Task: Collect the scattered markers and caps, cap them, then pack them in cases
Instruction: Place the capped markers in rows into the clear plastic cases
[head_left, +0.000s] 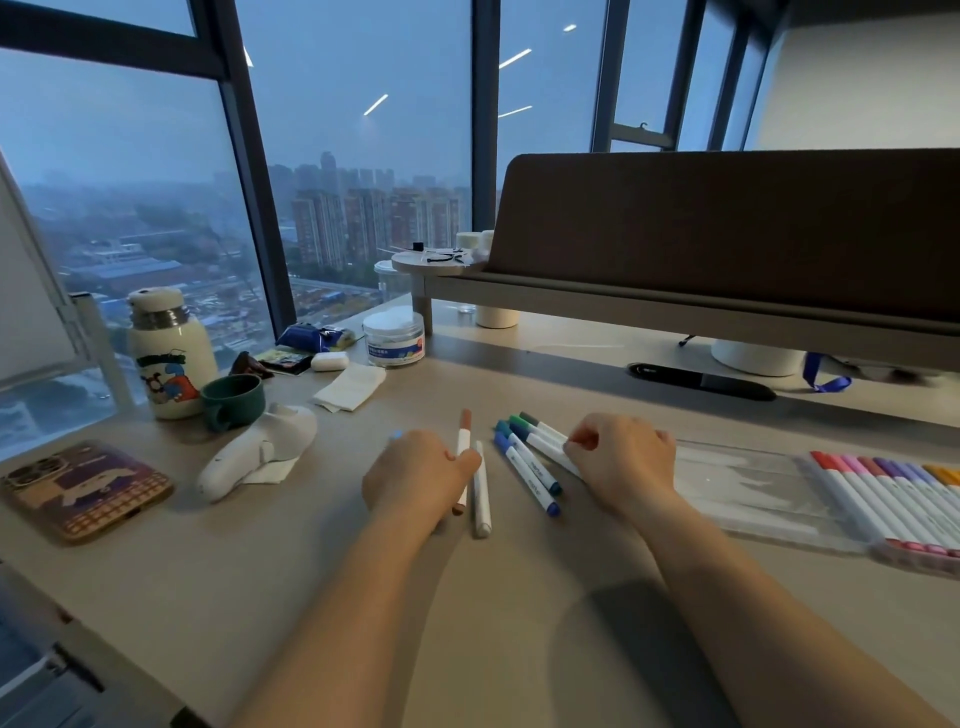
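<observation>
Markers (530, 478) in blues and greens lie just left of the clear case (748, 486), where your right hand (618, 462) pinches one. Farther left of the case, your left hand (418, 480) curls round a brown-capped marker (464, 447) beside a white one (481, 493).

Left hand (415, 480) on brown marker (464, 435), right hand (621, 460) on blue-green markers (527, 464).

Readable text on the desk (519, 597): none legible.
Markers (535, 480): small grey print along the white barrels, too small to read. Tub (395, 338): blue and white label with lines of print, blurred. Bottle (169, 358): cartoon picture with a banner, its lettering not to be made out.
</observation>
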